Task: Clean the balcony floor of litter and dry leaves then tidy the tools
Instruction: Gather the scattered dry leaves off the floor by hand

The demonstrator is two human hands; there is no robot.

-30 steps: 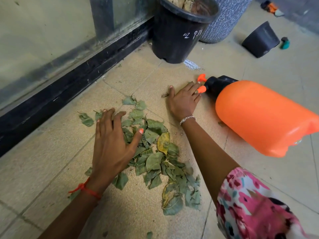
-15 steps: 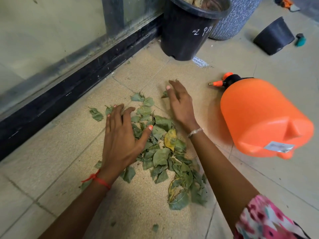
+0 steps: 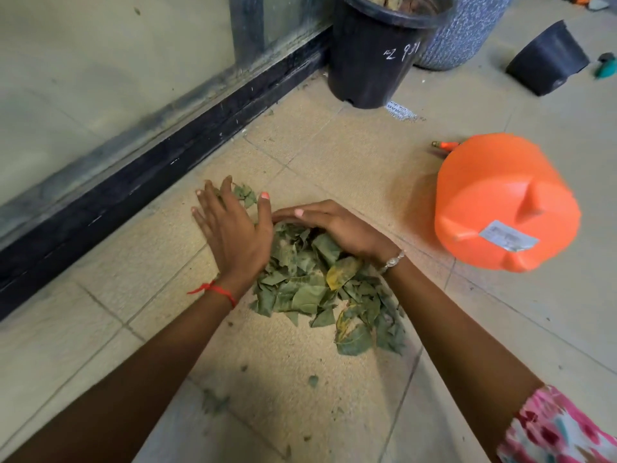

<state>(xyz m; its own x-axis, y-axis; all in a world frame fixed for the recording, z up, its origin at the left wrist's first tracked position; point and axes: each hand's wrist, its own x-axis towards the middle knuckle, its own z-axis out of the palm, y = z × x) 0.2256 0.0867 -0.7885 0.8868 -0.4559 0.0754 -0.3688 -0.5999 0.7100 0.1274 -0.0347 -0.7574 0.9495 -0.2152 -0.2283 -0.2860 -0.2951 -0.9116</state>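
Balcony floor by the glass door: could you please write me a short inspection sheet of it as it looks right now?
Surface: beige tiled floor, small leaf crumbs near the camera.
Job's things: leaf pile heaped between the hands; orange sprayer lying on its side.
Clutter: paper scrap beside the large black pot; small black pot tipped over; teal object near it.
Hands: left hand flat against the pile; right hand cupped over it.
Cables: nothing seen.
Surroundings: glass door with black bottom rail; speckled planter.
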